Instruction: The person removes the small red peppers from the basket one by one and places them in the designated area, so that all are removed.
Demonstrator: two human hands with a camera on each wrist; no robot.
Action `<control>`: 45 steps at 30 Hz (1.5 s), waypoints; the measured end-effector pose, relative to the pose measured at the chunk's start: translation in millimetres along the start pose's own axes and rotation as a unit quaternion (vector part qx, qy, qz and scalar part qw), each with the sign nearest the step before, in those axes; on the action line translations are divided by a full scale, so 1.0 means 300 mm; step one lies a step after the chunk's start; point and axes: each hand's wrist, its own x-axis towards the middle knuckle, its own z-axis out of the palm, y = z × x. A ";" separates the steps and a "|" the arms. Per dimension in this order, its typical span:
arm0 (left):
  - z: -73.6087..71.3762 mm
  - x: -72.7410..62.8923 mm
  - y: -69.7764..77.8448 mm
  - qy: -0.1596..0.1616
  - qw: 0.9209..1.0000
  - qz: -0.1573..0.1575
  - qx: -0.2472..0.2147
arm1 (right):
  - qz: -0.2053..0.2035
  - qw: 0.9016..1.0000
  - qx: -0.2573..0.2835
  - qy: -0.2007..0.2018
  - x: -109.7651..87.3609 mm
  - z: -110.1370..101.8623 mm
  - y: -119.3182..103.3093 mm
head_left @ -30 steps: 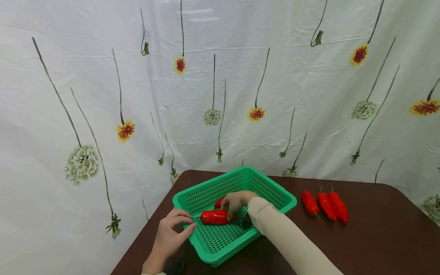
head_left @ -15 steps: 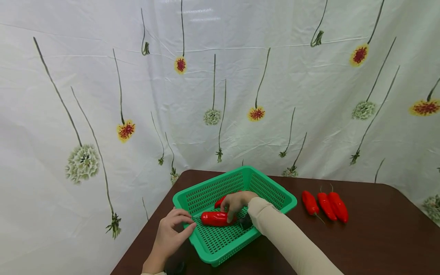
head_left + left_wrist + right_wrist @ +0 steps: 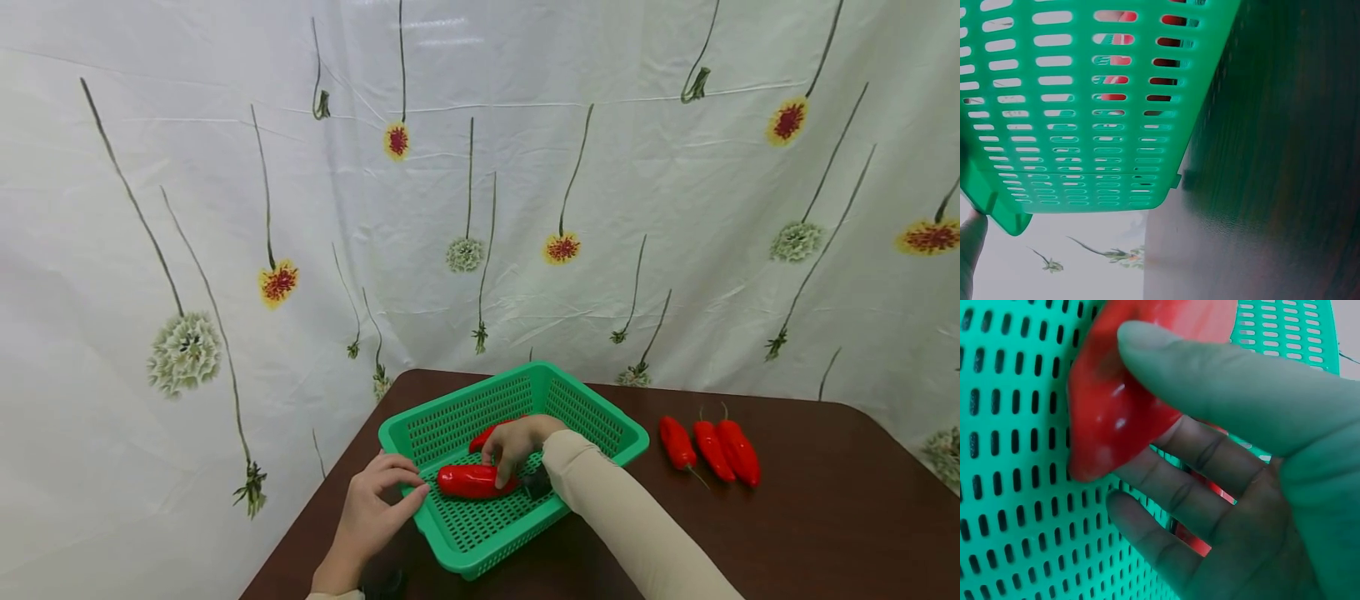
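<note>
A green slotted plastic basket (image 3: 480, 546) stands on the table, tilted diagonally in the head view. Inside it, my right hand (image 3: 517, 442) holds a large glossy red pepper (image 3: 467, 481) near its right end. The right wrist view shows the thumb on top of this pepper (image 3: 1107, 437) and fingers beneath it. Behind it in the basket lies another red pepper (image 3: 480, 439), partly hidden by the hand. With bent fingers and thumb, my left hand (image 3: 375, 504) grips the basket's left rim; in the left wrist view a fingertip (image 3: 979, 220) meets that rim.
Several red peppers are around: three lie side by side on the dark brown table (image 3: 810, 467), right of the basket, among them a pepper (image 3: 738, 451) with a thin stem. A white flower-printed cloth (image 3: 420, 200) hangs behind the table.
The large pepper's left end has dropped slightly towards me, and the thin stem seen at that end a second ago no longer shows. Both hands have stayed nearly in place.
</note>
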 end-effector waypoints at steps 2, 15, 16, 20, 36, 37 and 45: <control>0.001 0.000 -0.001 -0.001 1.000 0.001 -0.001 | -0.001 1.000 0.005 -0.006 0.001 -0.003 0.002; -0.001 0.000 -0.001 -0.003 1.000 -0.002 0.002 | -0.030 0.997 0.070 -0.032 -0.004 -0.019 -0.004; -0.001 0.000 0.000 -0.003 1.000 -0.003 0.002 | -0.033 0.996 0.077 -0.029 -0.005 -0.020 -0.004; -0.002 0.003 0.004 -0.002 1.000 0.003 0.004 | -0.038 0.994 0.097 -0.024 -0.006 -0.024 -0.003; 0.003 0.000 0.004 0.001 1.000 -0.011 0.000 | -0.116 0.973 0.198 -0.012 -0.016 -0.032 -0.019; 0.002 0.000 0.005 0.002 1.000 -0.011 0.000 | -0.119 0.972 0.201 -0.011 -0.017 -0.034 -0.022; 0.001 -0.001 0.000 0.001 1.000 -0.007 -0.002 | -0.143 0.958 0.247 0.026 -0.041 -0.048 -0.049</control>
